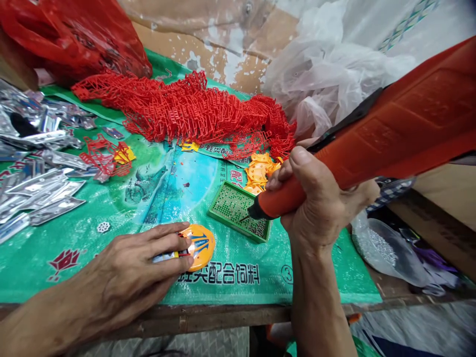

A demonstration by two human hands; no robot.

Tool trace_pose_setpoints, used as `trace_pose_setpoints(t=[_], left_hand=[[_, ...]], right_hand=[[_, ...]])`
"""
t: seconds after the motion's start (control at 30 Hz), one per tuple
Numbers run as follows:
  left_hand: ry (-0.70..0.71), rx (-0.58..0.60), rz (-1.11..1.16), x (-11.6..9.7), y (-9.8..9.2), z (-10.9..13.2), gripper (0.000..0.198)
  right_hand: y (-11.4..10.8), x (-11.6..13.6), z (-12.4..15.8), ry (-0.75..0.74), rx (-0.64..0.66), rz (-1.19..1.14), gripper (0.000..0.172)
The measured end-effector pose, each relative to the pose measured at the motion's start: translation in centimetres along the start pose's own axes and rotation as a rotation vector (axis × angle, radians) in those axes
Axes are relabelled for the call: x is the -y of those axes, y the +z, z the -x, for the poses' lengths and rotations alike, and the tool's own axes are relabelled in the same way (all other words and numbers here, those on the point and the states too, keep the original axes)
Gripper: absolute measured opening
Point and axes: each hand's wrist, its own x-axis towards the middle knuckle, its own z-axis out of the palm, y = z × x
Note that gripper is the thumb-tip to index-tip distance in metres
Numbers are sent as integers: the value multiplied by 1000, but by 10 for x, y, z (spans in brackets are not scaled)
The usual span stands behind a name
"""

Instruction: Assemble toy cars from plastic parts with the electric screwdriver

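Note:
My left hand (145, 263) lies over a small yellow-orange plastic toy piece (202, 246) with blue markings, its fingers gripping the near side against the green sheet. Part of that piece is hidden beneath my fingers. In my right hand (320, 203) is a red electric screwdriver (372, 134) with a black nose, wrapped by thumb and fingers. Its thin bit points down into a green screw tray (238, 208), a shallow perforated box with small screws gathered at its right end. Whether a screw sits on the bit's tip, I cannot tell.
A long heap of red plastic frames (193, 109) runs across the back. Silvery parts (40, 193) are piled at left, orange parts (258, 171) behind the tray. A clear bowl of small metal pieces (379, 245) stands at right. Red bag (82, 34) and white plastic bags (316, 74) lie behind.

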Motion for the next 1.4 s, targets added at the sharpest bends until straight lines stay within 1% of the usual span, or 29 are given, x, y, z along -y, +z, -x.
trace_pose_setpoints(t=[0.13, 0.2, 0.3, 0.4, 0.53, 0.63, 0.73, 0.83, 0.93, 1.0, 1.03, 1.1, 1.17, 1.23, 1.3, 1.4], left_hand=[[-7, -3, -2, 1, -1, 0, 35], [-12, -4, 9, 0, 1, 1, 35], [-25, -50, 33, -2, 5, 2, 32], [-38, -79, 44, -2, 8, 4, 29], [-45, -44, 16, -2, 8, 4, 28], [-24, -71, 9, -2, 8, 2, 25], [-14, -91, 20, -1, 11, 2, 24], [-25, -69, 25, -1, 13, 3, 26], [-36, -71, 36, -2, 12, 3, 25], [-44, -86, 44, -3, 10, 2, 22], [-42, -92, 50, -4, 10, 2, 21], [-43, -98, 61, -5, 8, 0, 22], [-53, -113, 62, -6, 7, -1, 23], [-53, -129, 60, -7, 6, -2, 24], [-40, -131, 69, -7, 5, -2, 24], [-41, -109, 95, -6, 7, 0, 24]], right_hand=[[-1, -1, 0, -13, -12, 35, 9], [-1, -1, 2, -9, -16, -10, 11], [0, 0, 4, -1, 8, -47, 14], [0, 0, 4, -16, -1, -2, 15], [1, -3, 2, -36, -18, 45, 11], [2, -7, 0, -57, -13, 30, 8], [4, -7, -1, -63, -11, 11, 10], [10, 3, -4, -54, -62, -16, 12], [21, 22, -7, -48, -129, -62, 14], [30, 35, -8, -30, -142, -86, 10], [34, 41, -7, -16, -123, -105, 9], [41, 48, -3, 7, -35, -163, 11], [46, 51, 3, 30, 65, -209, 13], [49, 51, 8, 70, 129, -222, 19], [53, 49, 11, 87, 153, -229, 20], [58, 48, 14, 53, 149, -241, 15]])
